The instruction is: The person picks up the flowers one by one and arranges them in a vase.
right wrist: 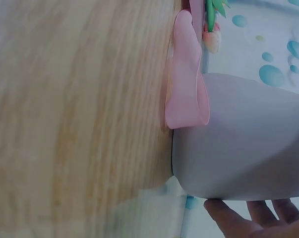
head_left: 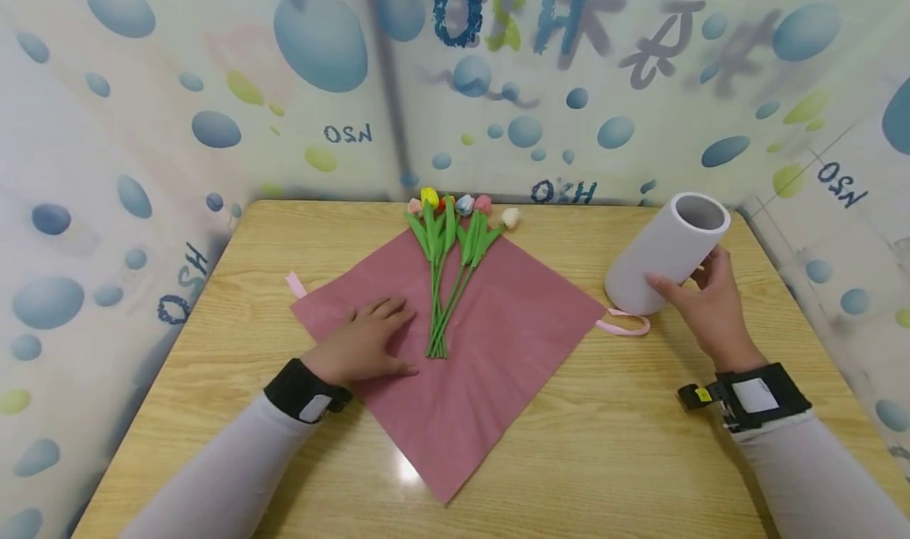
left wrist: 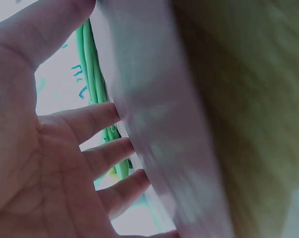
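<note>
Artificial tulips (head_left: 455, 243) with green stems and yellow, pink, blue and white heads lie on a dusky-pink sheet of wrapping paper (head_left: 526, 302). A pale pink ribbon (head_left: 629, 326) shows from under the sheet at both sides. My left hand (head_left: 362, 341) rests on the sheet's left part, fingers spread, just beside the stems. At the right, a white cylindrical vase (head_left: 661, 254) stands on the table, its mouth facing up. My right hand (head_left: 711, 310) holds it from the right, thumb in front and fingers behind. The ribbon's loop (right wrist: 186, 74) lies close by the vase's base.
The wooden table (head_left: 604, 444) has its far edge near the flower heads. Behind and at both sides hang pale curtains (head_left: 455, 112) printed with blue and green spots and letters. A wrist camera strap (head_left: 761, 397) sits on each forearm.
</note>
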`<act>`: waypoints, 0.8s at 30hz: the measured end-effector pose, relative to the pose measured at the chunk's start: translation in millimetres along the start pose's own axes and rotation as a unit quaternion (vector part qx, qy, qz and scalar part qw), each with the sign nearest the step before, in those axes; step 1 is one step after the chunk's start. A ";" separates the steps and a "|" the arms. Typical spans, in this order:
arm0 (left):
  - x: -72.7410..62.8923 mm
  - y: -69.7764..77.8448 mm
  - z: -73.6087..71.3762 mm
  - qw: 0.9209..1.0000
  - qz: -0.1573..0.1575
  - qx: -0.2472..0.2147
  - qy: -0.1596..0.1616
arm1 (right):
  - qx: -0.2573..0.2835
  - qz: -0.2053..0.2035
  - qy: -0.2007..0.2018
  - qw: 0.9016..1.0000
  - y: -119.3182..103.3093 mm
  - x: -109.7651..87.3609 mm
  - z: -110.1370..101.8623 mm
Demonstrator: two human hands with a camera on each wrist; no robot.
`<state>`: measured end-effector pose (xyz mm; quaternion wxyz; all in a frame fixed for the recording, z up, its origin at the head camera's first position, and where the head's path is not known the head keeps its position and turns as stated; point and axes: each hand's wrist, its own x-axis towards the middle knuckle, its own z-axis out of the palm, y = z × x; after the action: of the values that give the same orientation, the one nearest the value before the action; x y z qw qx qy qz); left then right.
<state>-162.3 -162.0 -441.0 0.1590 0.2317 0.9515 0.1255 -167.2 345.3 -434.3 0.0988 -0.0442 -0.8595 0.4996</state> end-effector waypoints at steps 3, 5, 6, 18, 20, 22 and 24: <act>-0.3 -1.3 0.0 1.000 -0.001 -0.001 -0.002 | 0.006 -0.008 -0.007 1.000 -0.9 -3.9 -0.5; -0.6 -2.4 0.1 1.000 -0.001 -0.002 -0.002 | 0.011 -0.011 -0.014 1.000 -1.6 -5.7 -0.7; -0.8 -3.1 0.1 1.000 -0.001 -0.002 -0.002 | 0.013 -0.014 -0.018 1.000 -1.8 -6.3 -0.7; -5.5 -10.1 -3.0 1.000 -0.017 -0.007 -0.003 | 0.009 -0.036 -0.073 0.997 -7.2 -14.3 0.3; -6.5 -11.1 -3.4 1.000 -0.018 -0.007 -0.001 | 0.016 -0.042 -0.082 0.996 -7.6 -15.6 0.8; -7.2 -11.9 -3.8 1.000 -0.018 -0.007 0.001 | 0.022 -0.045 -0.091 0.995 -8.4 -17.1 1.6; -7.5 -12.6 -3.9 1.000 -0.017 -0.006 0.002 | 0.017 -0.047 -0.100 0.994 -9.3 -18.8 2.2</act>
<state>-162.4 -177.1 -439.5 0.1601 0.2139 0.9550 0.1287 -149.1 335.5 -429.7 0.0364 0.0483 -0.8573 0.5113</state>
